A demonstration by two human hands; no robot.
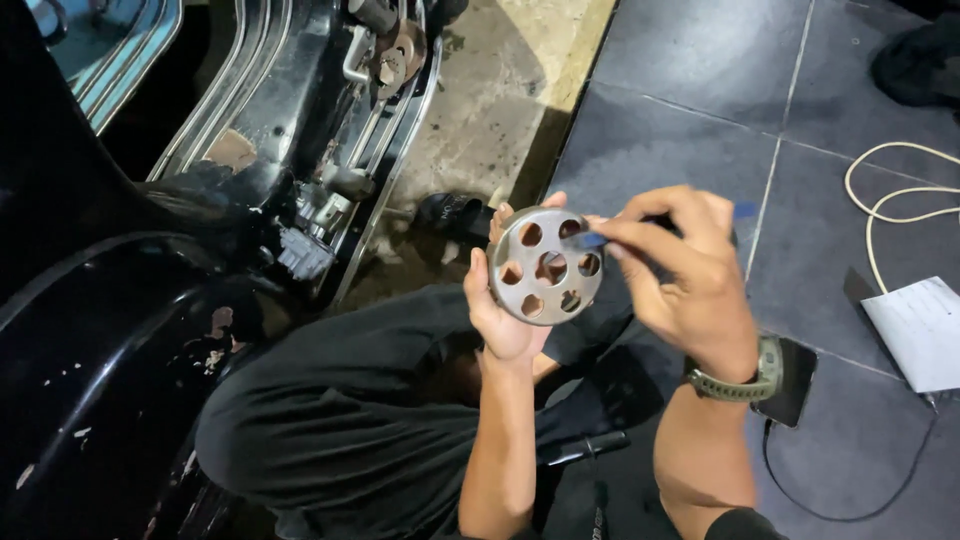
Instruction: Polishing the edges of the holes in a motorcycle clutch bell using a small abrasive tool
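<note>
The left hand [505, 310] cups a round grey metal disc [546, 266] from behind, fingers curled on its rim and holding it upright above the person's black-trousered lap. The disc has a centre hole ringed by six round holes. The right hand [680, 270] has its fingertips pinched tight on a thin blue tool [592, 240], whose tip lies against the disc's upper right face; what kind of tool it is I cannot tell, since the fingers hide most of it. A green wristwatch [745, 378] sits on the right wrist.

There is no raised surface here: the work happens low over the floor [690, 90], which is laid in large dark grey tiles with pale joints. Left of the tiles runs a strip of stained bare concrete [500, 90]. A black scooter [150, 300] with chipped paint and chrome floor rails fills the left side. On the tiles to the right lie a white sheet of paper [920, 330], a looping cream cable [890, 200] and a dark phone [790, 385] with a thin black lead. The light is dim and bluish.
</note>
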